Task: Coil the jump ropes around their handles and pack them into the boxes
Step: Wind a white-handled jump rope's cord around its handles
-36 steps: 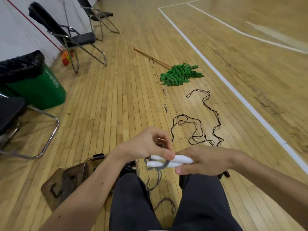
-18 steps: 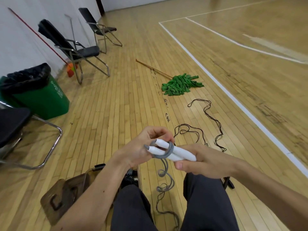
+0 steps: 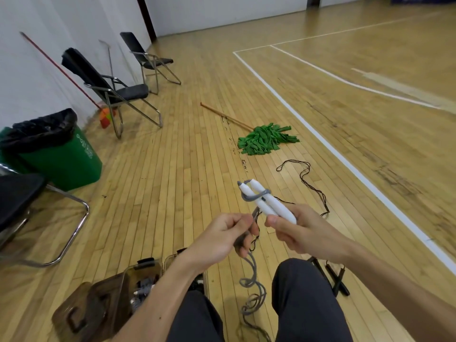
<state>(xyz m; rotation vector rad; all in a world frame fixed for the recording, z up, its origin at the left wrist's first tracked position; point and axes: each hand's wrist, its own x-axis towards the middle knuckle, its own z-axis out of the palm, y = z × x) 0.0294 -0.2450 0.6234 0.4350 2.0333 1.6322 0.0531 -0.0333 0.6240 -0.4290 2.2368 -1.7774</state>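
Holds both white handles [image 3: 278,208] clamped in the right grip [image 3: 303,230]; pinches the grey rope [image 3: 249,199] in the left grip [image 3: 222,239], with one turn round the handles and slack trailing to the floor [image 3: 172,181]

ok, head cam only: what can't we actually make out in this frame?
Head view, box: contents dim, partly behind the left forearm.
Head view, gray rope: lower stretch runs off the bottom edge between the knees.
Head view, white handles: rear ends covered by the right hand.
Head view, left hand: blurred, its fingers hide how the rope is pinched.
Head view, black handles: tops behind the right forearm.
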